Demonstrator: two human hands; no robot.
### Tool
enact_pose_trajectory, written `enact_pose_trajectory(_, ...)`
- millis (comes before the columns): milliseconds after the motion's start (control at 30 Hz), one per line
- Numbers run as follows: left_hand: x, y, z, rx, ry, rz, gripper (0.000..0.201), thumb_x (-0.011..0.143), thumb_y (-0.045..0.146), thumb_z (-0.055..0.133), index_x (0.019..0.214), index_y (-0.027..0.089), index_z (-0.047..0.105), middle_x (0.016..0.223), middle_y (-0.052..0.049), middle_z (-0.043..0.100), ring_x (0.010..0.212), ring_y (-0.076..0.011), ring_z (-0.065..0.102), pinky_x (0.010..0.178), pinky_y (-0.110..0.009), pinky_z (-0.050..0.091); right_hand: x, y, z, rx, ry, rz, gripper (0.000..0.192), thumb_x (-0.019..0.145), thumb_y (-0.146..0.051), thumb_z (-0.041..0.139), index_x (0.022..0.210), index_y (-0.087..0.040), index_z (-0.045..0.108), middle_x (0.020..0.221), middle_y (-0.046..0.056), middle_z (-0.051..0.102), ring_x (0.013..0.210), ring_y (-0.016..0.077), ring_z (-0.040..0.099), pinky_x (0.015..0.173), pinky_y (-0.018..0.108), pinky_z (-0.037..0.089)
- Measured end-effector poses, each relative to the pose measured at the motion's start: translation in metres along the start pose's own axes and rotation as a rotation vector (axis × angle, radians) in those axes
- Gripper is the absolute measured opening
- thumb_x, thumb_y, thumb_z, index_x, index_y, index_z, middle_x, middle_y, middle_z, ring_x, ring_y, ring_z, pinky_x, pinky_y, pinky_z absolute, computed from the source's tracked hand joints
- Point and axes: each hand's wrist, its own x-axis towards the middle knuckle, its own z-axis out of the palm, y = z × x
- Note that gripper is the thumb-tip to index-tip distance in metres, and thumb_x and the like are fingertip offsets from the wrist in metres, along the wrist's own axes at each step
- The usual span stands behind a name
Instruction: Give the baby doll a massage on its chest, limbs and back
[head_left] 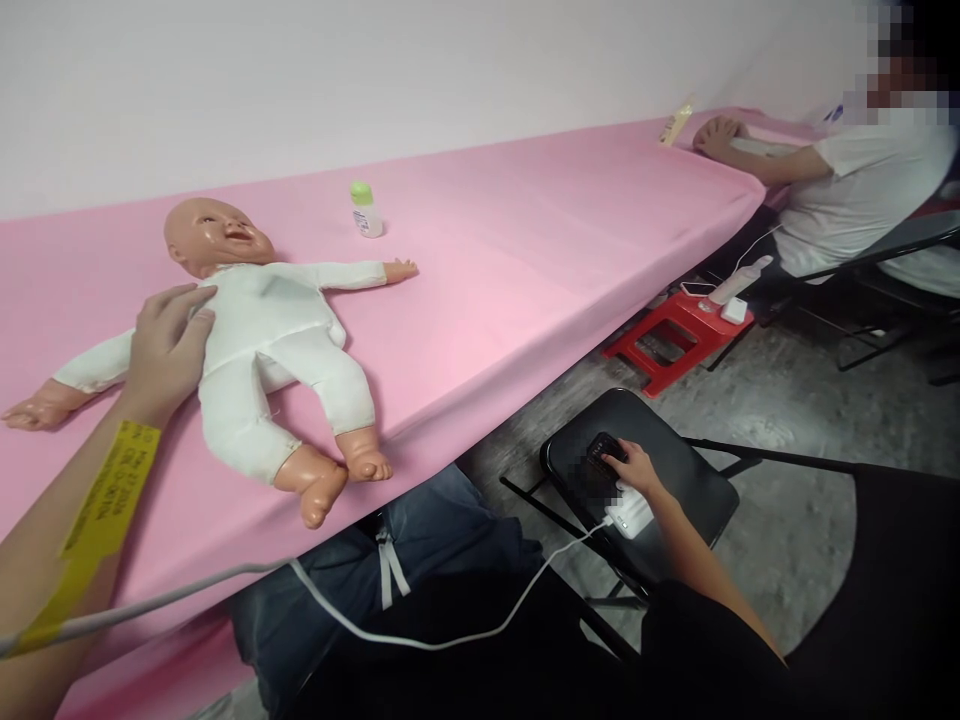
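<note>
A baby doll [259,305] with a white cloth body lies face up on the pink cloth, its arms spread. My left hand [169,335] lies against the doll's side and chest, its fingers stretched out and holding nothing. Yellow tape with print is wrapped around that wrist. Down to the right, my right hand [636,470] is on a dark phone [604,450] over the black chair seat, thumb across its lit screen. Beside that hand sits a white power bank [631,513] with a white cable plugged in. Part of the phone is blurred out.
A small bottle with a green cap [365,210] stands behind the doll on the pink-covered table [510,270]. Farther right are a red stool [667,335] carrying small items, a yellowish tube [677,122] and a seated person [877,190]. The white cable [442,645] loops across my lap.
</note>
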Motion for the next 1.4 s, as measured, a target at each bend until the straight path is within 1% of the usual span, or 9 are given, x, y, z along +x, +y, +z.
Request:
enact_pose_trajectory(233,0.001,0.001,-0.002,0.019,-0.009,-0.011,0.052,0.103,0.048,0.046,0.143,0.019,0.061,0.149,-0.01,0.054,0.144,-0.027,0.045,0.127,-0.047,0.03,0.001,-0.003,0.0,-0.009,-0.015,0.013,0.068,0.08,-0.053,0.065,0.133,-0.011,0.065,0.136,0.02,0.062,0.132,0.0385,0.057,0.116,0.051,0.042)
enact_pose_trajectory(433,0.0,0.005,-0.002,0.016,-0.008,0.012,0.05,0.103,0.047,0.046,0.142,0.019,0.062,0.147,-0.009,0.055,0.144,-0.0277,0.045,0.127,-0.046,0.031,0.0,0.0,-0.004,0.001,-0.064,0.005,0.078,0.076,-0.057,0.07,0.142,-0.016,0.061,0.14,0.017,0.059,0.134,0.0382,0.054,0.116,0.05,0.042)
enact_pose_trajectory(567,0.0,0.007,-0.002,0.016,-0.007,-0.002,0.051,0.103,0.05,0.046,0.141,0.021,0.062,0.148,-0.009,0.055,0.144,-0.0287,0.046,0.127,-0.049,0.032,-0.006,0.005,-0.01,0.002,-0.152,-0.047,0.107,0.058,-0.051,0.085,0.155,-0.025,0.047,0.152,0.015,0.05,0.14,0.0415,0.048,0.115,0.052,0.04)
enact_pose_trajectory(733,0.0,0.011,-0.004,-0.001,-0.051,-0.006,0.063,0.104,0.063,0.041,0.144,0.017,0.058,0.15,-0.012,0.051,0.146,-0.0338,0.041,0.118,-0.062,0.033,-0.011,0.009,-0.012,-0.039,-0.258,-0.099,0.122,0.058,-0.047,0.084,0.164,-0.025,0.028,0.164,0.018,0.032,0.15,0.0432,0.034,0.119,0.052,0.033)
enact_pose_trajectory(833,-0.001,0.016,-0.006,0.011,-0.076,-0.013,0.07,0.103,0.07,0.036,0.145,0.016,0.054,0.151,-0.013,0.049,0.146,-0.0352,0.039,0.101,-0.065,0.037,-0.011,0.01,-0.01,-0.056,-0.268,-0.098,0.124,0.059,-0.047,0.083,0.165,-0.023,0.024,0.166,0.019,0.027,0.152,0.043,0.032,0.121,0.051,0.03)
enact_pose_trajectory(967,-0.001,0.019,-0.006,0.056,-0.079,-0.045,0.074,0.099,0.078,0.031,0.145,0.024,0.053,0.151,-0.01,0.05,0.146,-0.034,0.04,0.086,-0.06,0.04,-0.013,0.01,-0.01,-0.045,-0.247,-0.109,0.122,0.059,-0.045,0.084,0.165,-0.025,0.027,0.165,0.018,0.03,0.151,0.0433,0.033,0.119,0.053,0.032)
enact_pose_trajectory(1033,-0.001,0.019,-0.006,0.068,-0.085,-0.043,0.072,0.1,0.077,0.03,0.145,0.024,0.052,0.152,-0.011,0.049,0.146,-0.0325,0.039,0.083,-0.057,0.039,-0.014,0.009,-0.011,-0.031,-0.236,-0.109,0.121,0.058,-0.045,0.085,0.164,-0.027,0.028,0.164,0.018,0.033,0.15,0.0441,0.034,0.118,0.054,0.033)
enact_pose_trajectory(1233,-0.001,0.02,-0.006,0.046,-0.074,-0.016,0.082,0.097,0.083,0.029,0.143,0.019,0.053,0.149,-0.015,0.048,0.144,-0.0386,0.04,0.078,-0.056,0.04,-0.014,0.007,-0.016,0.027,-0.209,-0.107,0.117,0.061,-0.048,0.085,0.163,-0.026,0.031,0.161,0.018,0.038,0.146,0.0427,0.041,0.115,0.052,0.04)
enact_pose_trajectory(1400,-0.002,0.02,-0.006,0.075,-0.075,-0.051,0.078,0.099,0.079,0.029,0.145,0.021,0.051,0.154,-0.012,0.047,0.145,-0.0338,0.04,0.089,-0.058,0.041,-0.012,0.009,-0.016,0.076,-0.159,-0.085,0.11,0.067,-0.053,0.082,0.161,-0.023,0.035,0.153,0.018,0.047,0.139,0.0403,0.049,0.11,0.051,0.047)
